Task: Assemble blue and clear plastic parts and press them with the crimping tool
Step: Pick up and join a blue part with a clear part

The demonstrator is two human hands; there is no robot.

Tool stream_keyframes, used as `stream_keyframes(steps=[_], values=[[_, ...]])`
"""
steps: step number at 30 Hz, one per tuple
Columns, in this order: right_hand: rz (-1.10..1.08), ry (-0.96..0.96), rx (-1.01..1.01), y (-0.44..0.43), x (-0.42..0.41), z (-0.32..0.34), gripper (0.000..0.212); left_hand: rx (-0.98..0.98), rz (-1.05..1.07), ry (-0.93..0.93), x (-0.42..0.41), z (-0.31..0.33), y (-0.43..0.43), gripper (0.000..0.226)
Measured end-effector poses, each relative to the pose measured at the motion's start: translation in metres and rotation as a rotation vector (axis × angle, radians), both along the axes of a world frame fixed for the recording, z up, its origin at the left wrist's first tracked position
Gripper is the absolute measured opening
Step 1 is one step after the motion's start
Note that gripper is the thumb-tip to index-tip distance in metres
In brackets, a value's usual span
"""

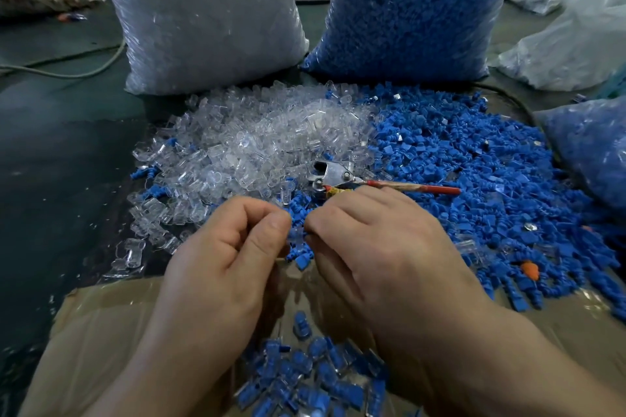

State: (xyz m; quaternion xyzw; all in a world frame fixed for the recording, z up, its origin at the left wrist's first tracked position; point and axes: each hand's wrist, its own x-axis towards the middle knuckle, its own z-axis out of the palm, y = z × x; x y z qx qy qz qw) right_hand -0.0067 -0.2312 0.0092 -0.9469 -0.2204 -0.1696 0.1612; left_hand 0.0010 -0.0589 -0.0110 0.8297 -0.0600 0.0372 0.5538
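Sacks point(210, 17) behind parts heaps point(257, 135), crimping tool point(338, 176) on heaps, box point(101, 322) in front

Pinched part point(296, 234) between fingers point(271, 223) unclear, crimping tool point(338, 176) handle hidden under right hand point(382, 247)

Clear parts point(257, 142) heaped beside blue parts point(474, 173) — crimping tool point(338, 176) lies between.

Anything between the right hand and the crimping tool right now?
Nothing visible. The crimping tool lies on the loose parts just beyond the knuckles of the right hand, red handle uncovered. That hand's fingers appear to be pinching a small part, though.
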Motion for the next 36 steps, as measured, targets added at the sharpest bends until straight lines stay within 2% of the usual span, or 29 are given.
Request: stream_keyframes(steps=[2, 4, 7, 8, 13, 16, 20, 26, 30, 32, 36], values=[[0.021, 0.003, 0.024, 0.001, -0.001, 0.001, 0.029, -0.011, -0.068, 0.097, 0.002, 0.001, 0.002, 0.048], [0.011, 0.062, 0.109, 0.004, -0.005, 0.005, 0.028, -0.043, -0.123, 0.124, 0.002, 0.003, 0.004, 0.053], [-0.028, 0.286, 0.386, 0.004, -0.011, 0.006, 0.026, -0.059, -0.181, 0.065, 0.002, 0.004, 0.007, 0.049], [-0.028, 0.315, 0.418, 0.005, -0.013, 0.005, 0.026, -0.074, -0.192, 0.063, 0.002, 0.005, 0.008, 0.047], [0.006, 0.028, 0.132, 0.007, -0.011, 0.007, 0.025, -0.177, -0.235, 0.193, 0.002, 0.004, 0.001, 0.036], [0.058, -0.008, 0.085, 0.006, -0.008, 0.002, 0.024, -0.166, -0.260, 0.160, 0.004, 0.004, -0.002, 0.032], [0.071, -0.054, 0.088, 0.008, -0.006, 0.003, 0.023, -0.245, -0.259, 0.169, 0.004, 0.004, -0.001, 0.040], [0.020, 0.048, 0.269, 0.010, -0.009, 0.005, 0.030, -0.286, -0.268, 0.094, 0.000, 0.008, -0.006, 0.028], [0.008, 0.041, 0.243, 0.011, -0.010, 0.007, 0.031, -0.272, -0.235, 0.061, 0.000, 0.004, -0.006, 0.031], [0.002, 0.104, 0.301, 0.009, -0.010, 0.007, 0.032, -0.260, -0.233, 0.067, 0.000, 0.002, -0.004, 0.038], [-0.031, 0.307, 0.514, 0.006, -0.011, 0.007, 0.028, -0.231, -0.225, 0.001, -0.001, -0.001, -0.002, 0.034]])
